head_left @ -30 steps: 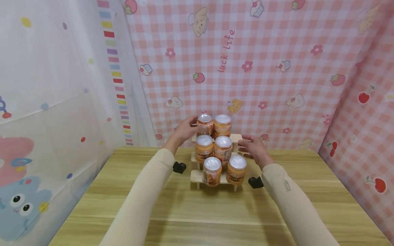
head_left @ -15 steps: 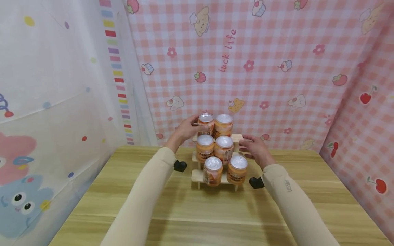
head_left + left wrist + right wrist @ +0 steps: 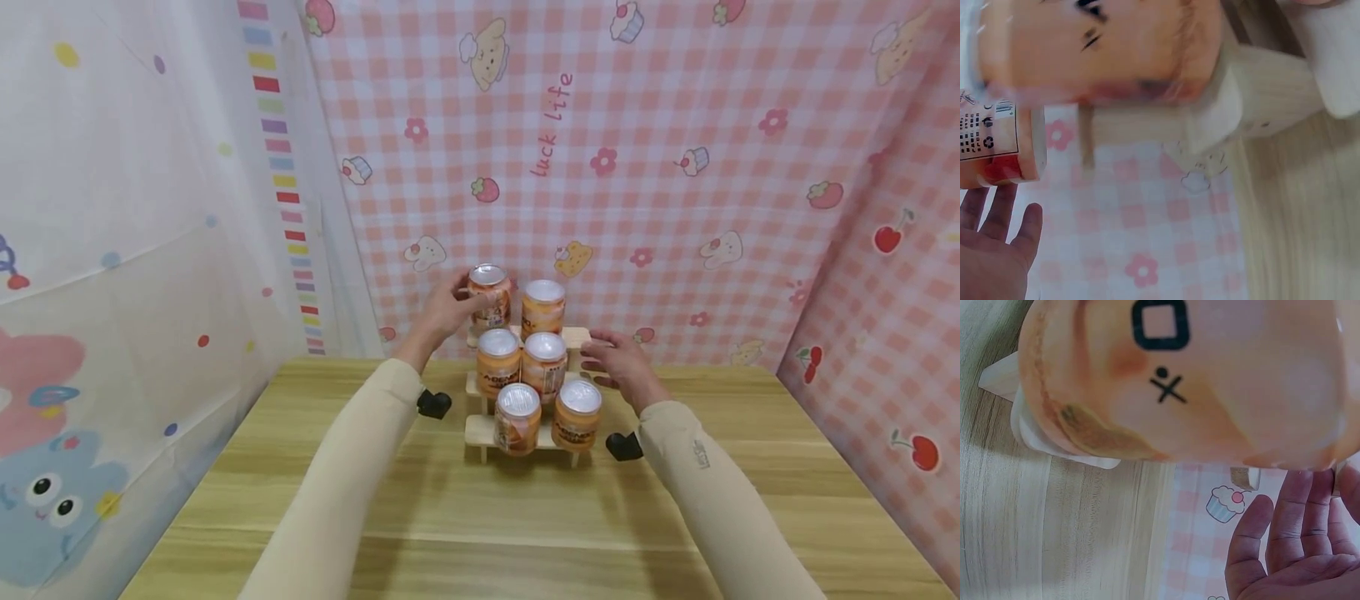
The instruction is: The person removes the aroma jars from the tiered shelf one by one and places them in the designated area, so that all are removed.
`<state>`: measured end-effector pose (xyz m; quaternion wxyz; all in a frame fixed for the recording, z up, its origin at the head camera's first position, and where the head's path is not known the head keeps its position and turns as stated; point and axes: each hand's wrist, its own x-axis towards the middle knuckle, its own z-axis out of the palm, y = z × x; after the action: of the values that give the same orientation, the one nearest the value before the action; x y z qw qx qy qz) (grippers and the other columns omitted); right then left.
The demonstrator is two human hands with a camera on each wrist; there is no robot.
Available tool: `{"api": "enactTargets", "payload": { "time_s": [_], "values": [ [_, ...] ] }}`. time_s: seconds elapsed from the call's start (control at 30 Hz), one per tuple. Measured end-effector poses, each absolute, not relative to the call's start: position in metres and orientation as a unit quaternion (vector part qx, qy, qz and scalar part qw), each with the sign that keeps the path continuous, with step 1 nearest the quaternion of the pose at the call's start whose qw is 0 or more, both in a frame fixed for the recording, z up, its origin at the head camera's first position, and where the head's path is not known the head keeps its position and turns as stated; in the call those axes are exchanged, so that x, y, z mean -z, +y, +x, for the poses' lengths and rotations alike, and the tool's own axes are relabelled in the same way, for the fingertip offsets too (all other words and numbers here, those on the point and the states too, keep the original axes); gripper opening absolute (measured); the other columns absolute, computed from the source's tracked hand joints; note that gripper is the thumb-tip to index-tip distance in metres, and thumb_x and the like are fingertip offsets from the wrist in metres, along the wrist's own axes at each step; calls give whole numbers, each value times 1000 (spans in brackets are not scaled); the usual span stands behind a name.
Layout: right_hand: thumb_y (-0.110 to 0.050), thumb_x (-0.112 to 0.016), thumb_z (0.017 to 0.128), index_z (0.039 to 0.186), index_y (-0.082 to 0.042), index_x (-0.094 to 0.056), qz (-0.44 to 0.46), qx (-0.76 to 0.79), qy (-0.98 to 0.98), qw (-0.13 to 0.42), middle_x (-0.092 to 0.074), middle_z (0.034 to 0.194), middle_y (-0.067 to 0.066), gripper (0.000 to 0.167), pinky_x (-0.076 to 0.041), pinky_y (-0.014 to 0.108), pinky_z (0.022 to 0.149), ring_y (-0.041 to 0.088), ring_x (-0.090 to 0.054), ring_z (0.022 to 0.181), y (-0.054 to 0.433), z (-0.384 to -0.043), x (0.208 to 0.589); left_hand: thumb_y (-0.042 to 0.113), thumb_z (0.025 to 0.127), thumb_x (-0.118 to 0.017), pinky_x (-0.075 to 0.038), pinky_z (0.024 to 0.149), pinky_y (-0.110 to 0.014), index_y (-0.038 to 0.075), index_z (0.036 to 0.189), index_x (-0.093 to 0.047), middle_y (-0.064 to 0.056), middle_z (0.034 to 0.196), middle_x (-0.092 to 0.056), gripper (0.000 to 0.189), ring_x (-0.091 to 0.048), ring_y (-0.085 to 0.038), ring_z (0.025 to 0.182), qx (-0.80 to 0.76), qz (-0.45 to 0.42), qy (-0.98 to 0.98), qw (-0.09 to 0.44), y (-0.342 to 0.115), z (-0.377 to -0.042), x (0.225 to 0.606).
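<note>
My left hand (image 3: 445, 312) grips an orange can (image 3: 491, 302) with a silver lid at the back left of a three-step wooden stand (image 3: 480, 431). In the left wrist view, a gap shows between this can (image 3: 997, 147) and the shelf. Another orange can (image 3: 542, 310) stands to its right on the top step. Two cans (image 3: 498, 367) stand side by side on the middle step, and two more (image 3: 517, 425) sit apart on the bottom step. At the top step's right end, my right hand (image 3: 622, 365) holds the wood between thumb and fingers, partly hidden.
The stand rests on a wood-grain table (image 3: 480, 533), near its back edge. A pink checked cloth (image 3: 660, 208) hangs behind, and a white patterned cloth (image 3: 172, 250) hangs at the left. Black wrist cameras (image 3: 435, 405) sit below both hands, beside the stand.
My left hand has raised the back-left can and shifted it left, opening a gap from the can beside it. The right hand has stayed at the stand's end.
</note>
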<state>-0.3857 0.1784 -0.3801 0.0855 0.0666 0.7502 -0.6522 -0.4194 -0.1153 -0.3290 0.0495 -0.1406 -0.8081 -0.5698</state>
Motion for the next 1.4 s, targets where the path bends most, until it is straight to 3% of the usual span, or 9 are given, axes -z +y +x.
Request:
{"api": "enactTargets", "payload": {
  "time_s": [0.17,0.47,0.73,0.97,1.23,1.4],
  "values": [
    [-21,-54,104,154,-9,-33,73,648,753,88,-49,145,19,56,-42,50,106,30,-57,120,176,-386,379,31,90,-75,-49,98,-43,13,148,-46,-10,136,-57,67,-56,-27,122,577,-138,-801,83,-138,-415,320],
    [-21,-55,103,153,-8,-33,76,642,759,86,-48,146,20,56,-42,51,106,35,-53,126,180,-387,377,37,87,-77,-49,96,-47,16,148,-46,-9,132,-58,72,-56,-27,117,577,-122,-803,86,-179,-399,319],
    [-22,-57,101,153,-8,-34,67,641,760,88,-49,144,19,58,-41,51,106,22,-61,110,185,-385,377,35,87,-77,-48,96,-48,13,146,-48,-11,133,-57,69,-55,-29,117,567,-125,-811,68,-205,-372,328],
    [-22,-58,101,151,-8,-36,67,642,759,87,-49,144,20,57,-41,51,106,29,-58,117,178,-385,377,27,89,-76,-50,84,-40,9,144,-48,-15,125,-57,64,-52,-27,108,553,-131,-822,50,-223,-344,349],
    [-21,-59,100,150,-8,-38,71,642,759,86,-51,143,19,56,-44,51,103,23,-63,106,178,-388,380,17,88,-77,-52,85,-35,5,143,-47,-20,126,-57,63,-54,-32,114,558,-148,-816,26,-224,-306,376],
    [-21,-58,101,151,-8,-37,74,639,761,83,-51,143,19,55,-44,51,103,26,-62,110,179,-388,378,16,86,-78,-53,84,-36,5,140,-50,-18,125,-59,62,-55,-34,113,558,-163,-814,7,-216,-281,386]
  ]
}}
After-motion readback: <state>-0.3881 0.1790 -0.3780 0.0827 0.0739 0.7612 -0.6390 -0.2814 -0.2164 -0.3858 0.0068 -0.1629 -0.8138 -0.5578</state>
